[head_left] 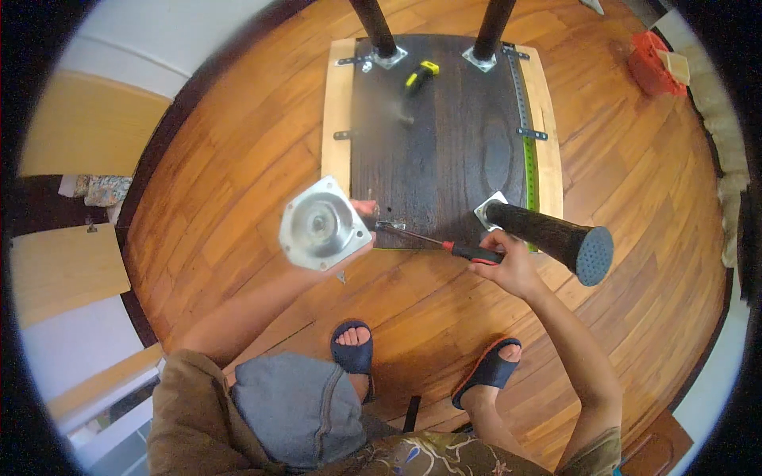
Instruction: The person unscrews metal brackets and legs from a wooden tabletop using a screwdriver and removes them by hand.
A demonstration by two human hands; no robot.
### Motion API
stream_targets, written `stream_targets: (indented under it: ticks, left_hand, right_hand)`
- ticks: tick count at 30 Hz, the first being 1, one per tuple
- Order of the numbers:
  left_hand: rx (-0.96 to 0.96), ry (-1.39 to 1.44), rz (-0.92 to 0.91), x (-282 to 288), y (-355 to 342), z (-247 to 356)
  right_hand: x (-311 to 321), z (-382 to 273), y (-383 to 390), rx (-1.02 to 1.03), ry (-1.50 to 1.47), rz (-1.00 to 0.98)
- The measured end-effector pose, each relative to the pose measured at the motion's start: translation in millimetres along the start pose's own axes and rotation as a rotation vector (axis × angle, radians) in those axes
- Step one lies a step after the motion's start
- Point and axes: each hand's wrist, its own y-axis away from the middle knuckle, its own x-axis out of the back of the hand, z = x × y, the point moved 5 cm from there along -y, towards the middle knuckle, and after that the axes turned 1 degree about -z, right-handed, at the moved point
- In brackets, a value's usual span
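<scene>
While a screwdriver (475,252) with a red-and-black handle and slim metal shaft is gripped by the closed fingers of the right hand (509,266), it is held along the near edge of a dark, wood-grained board (444,159), its shaft pointed left. A silvery, squarish plate (321,222), dished at the centre and holed at the corners, is seen near-left; by it the left hand (366,209) is mostly hidden, so its grip cannot be told.

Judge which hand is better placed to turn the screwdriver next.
Likely the right: the right hand grips the screwdriver handle, while the left hand is mostly hidden behind a metal plate it seems to hold.
</scene>
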Motion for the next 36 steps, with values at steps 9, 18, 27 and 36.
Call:
stream_targets:
  ticks: [9,18,27,36]
  left_hand:
    - [0.039,0.156,0.058,-11,7,-20]
    - [-0.064,0.081,0.030,-3,6,17]
    - [-0.103,0.099,0.006,-6,-1,2]
    - [-0.176,0.017,-0.077,-11,-6,-2]
  right_hand:
    - [9,-54,7,0.423,0.456,0.244]
    - [-36,0,11,-0.862,-0.799,-0.391]
    - [-4,-8,10,-0.460,-0.602,-0.060]
    - [0,7,31,-0.457,-0.584,0.144]
